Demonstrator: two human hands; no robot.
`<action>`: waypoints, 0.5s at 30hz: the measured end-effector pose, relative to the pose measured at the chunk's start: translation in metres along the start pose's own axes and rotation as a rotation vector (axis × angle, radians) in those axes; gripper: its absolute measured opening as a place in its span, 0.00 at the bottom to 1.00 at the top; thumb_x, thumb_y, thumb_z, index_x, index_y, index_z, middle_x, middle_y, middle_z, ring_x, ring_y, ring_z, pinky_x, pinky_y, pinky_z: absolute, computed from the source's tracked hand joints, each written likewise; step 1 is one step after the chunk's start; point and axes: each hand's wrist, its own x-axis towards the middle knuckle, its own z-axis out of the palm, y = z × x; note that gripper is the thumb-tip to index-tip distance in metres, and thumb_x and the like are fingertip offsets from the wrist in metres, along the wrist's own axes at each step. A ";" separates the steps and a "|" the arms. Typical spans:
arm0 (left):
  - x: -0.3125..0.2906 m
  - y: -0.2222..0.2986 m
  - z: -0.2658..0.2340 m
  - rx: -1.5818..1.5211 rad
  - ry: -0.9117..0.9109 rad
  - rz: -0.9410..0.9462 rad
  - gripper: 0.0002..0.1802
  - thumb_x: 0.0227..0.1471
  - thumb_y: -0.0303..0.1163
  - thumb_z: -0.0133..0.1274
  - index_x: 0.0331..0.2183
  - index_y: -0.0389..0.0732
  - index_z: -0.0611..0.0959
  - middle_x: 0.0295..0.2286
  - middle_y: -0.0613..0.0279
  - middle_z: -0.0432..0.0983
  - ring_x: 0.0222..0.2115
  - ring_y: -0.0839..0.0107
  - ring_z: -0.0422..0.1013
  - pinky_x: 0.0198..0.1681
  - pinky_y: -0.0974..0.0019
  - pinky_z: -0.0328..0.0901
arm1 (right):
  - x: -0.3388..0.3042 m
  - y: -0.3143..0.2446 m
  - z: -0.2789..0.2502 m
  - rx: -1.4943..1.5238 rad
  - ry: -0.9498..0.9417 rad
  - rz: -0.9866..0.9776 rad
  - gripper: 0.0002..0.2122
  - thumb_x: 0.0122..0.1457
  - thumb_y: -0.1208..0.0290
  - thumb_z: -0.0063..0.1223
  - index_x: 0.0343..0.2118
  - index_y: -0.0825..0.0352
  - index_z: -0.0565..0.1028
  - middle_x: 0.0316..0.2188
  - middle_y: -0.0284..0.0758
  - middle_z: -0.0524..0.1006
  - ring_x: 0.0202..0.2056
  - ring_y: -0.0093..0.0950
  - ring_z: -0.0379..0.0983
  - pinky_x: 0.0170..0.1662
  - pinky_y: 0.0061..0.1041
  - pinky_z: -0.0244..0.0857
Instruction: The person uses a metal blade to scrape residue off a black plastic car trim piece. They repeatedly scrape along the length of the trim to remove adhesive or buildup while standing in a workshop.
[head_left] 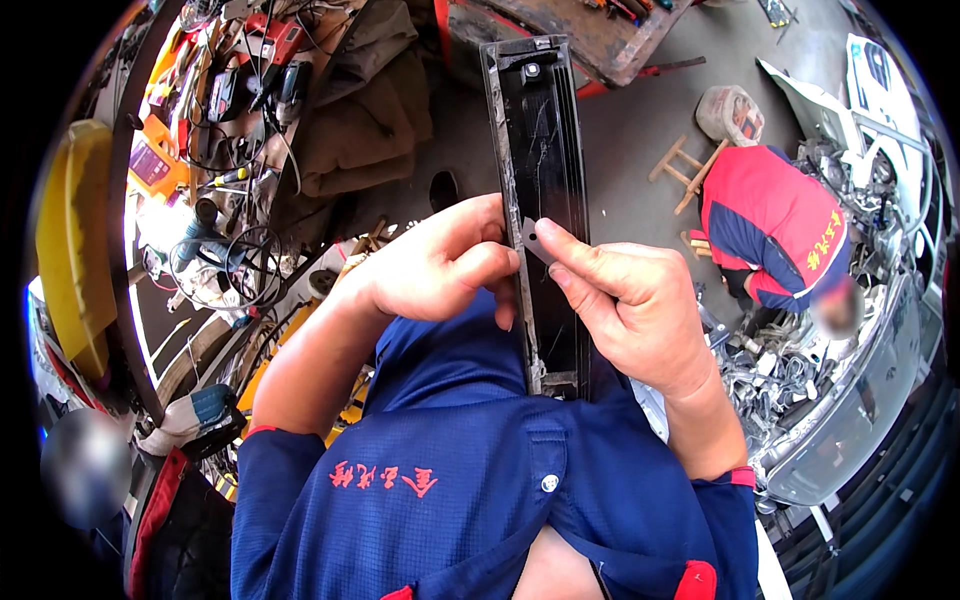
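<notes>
A long black trim panel [545,150] lies lengthwise before me, from my lap to the far side. Its left edge is pale and ragged, with scuffs along its face. My left hand [445,262] is closed on that left edge at about mid-length, some of its fingers hidden below. Between the thumb and forefinger of my right hand [640,310] is a small flat grey blade [535,243] with a dark hole in it. The blade is over the panel's left edge, close to my left fingers; whether it touches, I cannot tell.
At left, a bench carries power tools [225,95], tangled cables [235,270] and an orange box [157,160]. A red-framed table [590,35] is beyond the panel. Right, a co-worker [775,220] bends near a wooden stool [685,165], a heap of metal parts [765,365] and car body panels [880,95].
</notes>
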 end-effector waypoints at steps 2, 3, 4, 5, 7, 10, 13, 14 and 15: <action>-0.001 -0.001 -0.001 -0.013 0.017 0.006 0.18 0.61 0.25 0.43 0.51 0.30 0.72 0.38 0.50 0.80 0.28 0.65 0.79 0.33 0.63 0.76 | -0.004 -0.001 0.000 0.024 0.006 -0.002 0.19 0.60 0.78 0.61 0.55 0.60 0.82 0.21 0.41 0.77 0.22 0.39 0.74 0.28 0.35 0.68; -0.001 -0.002 -0.002 -0.025 0.034 0.017 0.16 0.63 0.24 0.41 0.51 0.31 0.73 0.37 0.52 0.80 0.26 0.67 0.79 0.34 0.64 0.75 | -0.007 -0.002 -0.002 -0.007 -0.044 -0.005 0.20 0.59 0.78 0.61 0.55 0.60 0.81 0.20 0.40 0.75 0.22 0.39 0.74 0.27 0.36 0.67; -0.001 0.001 -0.002 -0.027 0.034 0.016 0.16 0.63 0.24 0.41 0.51 0.31 0.73 0.37 0.52 0.80 0.26 0.67 0.79 0.34 0.64 0.75 | -0.010 -0.003 -0.003 -0.039 -0.093 -0.008 0.21 0.58 0.78 0.62 0.56 0.59 0.81 0.19 0.40 0.74 0.21 0.39 0.73 0.27 0.36 0.66; -0.002 0.006 -0.001 -0.022 0.021 0.007 0.15 0.63 0.24 0.41 0.50 0.31 0.73 0.38 0.52 0.80 0.26 0.67 0.79 0.33 0.64 0.75 | -0.012 -0.003 -0.001 -0.058 -0.091 -0.020 0.22 0.57 0.78 0.62 0.56 0.60 0.81 0.18 0.39 0.72 0.20 0.38 0.72 0.26 0.36 0.65; -0.001 0.006 -0.001 0.012 0.034 -0.006 0.14 0.64 0.25 0.42 0.48 0.31 0.74 0.37 0.53 0.80 0.25 0.67 0.79 0.31 0.65 0.75 | -0.016 -0.003 -0.002 -0.044 -0.097 -0.016 0.22 0.57 0.78 0.62 0.56 0.61 0.81 0.18 0.39 0.72 0.20 0.38 0.72 0.27 0.36 0.65; -0.001 0.004 0.002 -0.010 0.058 -0.057 0.12 0.67 0.29 0.45 0.46 0.31 0.74 0.36 0.54 0.81 0.24 0.69 0.79 0.30 0.66 0.74 | -0.020 -0.002 -0.004 -0.036 -0.106 -0.015 0.21 0.57 0.79 0.62 0.56 0.62 0.81 0.18 0.39 0.72 0.21 0.38 0.72 0.27 0.36 0.66; 0.001 0.004 0.008 0.049 0.099 -0.025 0.13 0.69 0.34 0.49 0.44 0.32 0.74 0.33 0.57 0.81 0.23 0.71 0.78 0.28 0.68 0.73 | -0.023 0.000 -0.006 -0.023 -0.120 -0.015 0.21 0.57 0.79 0.62 0.55 0.62 0.81 0.18 0.39 0.72 0.21 0.38 0.72 0.28 0.36 0.66; 0.002 0.002 0.009 0.048 0.098 -0.028 0.13 0.69 0.34 0.49 0.44 0.32 0.74 0.33 0.57 0.81 0.23 0.71 0.78 0.28 0.68 0.73 | -0.024 0.001 -0.007 -0.008 -0.128 -0.016 0.21 0.57 0.79 0.62 0.55 0.63 0.81 0.18 0.39 0.73 0.21 0.38 0.72 0.28 0.36 0.66; 0.004 -0.001 0.010 0.103 0.094 0.002 0.14 0.69 0.36 0.50 0.44 0.33 0.74 0.32 0.58 0.80 0.23 0.72 0.77 0.27 0.69 0.72 | -0.025 0.002 -0.006 -0.007 -0.127 -0.016 0.21 0.57 0.79 0.62 0.55 0.63 0.81 0.18 0.39 0.73 0.21 0.38 0.72 0.28 0.36 0.66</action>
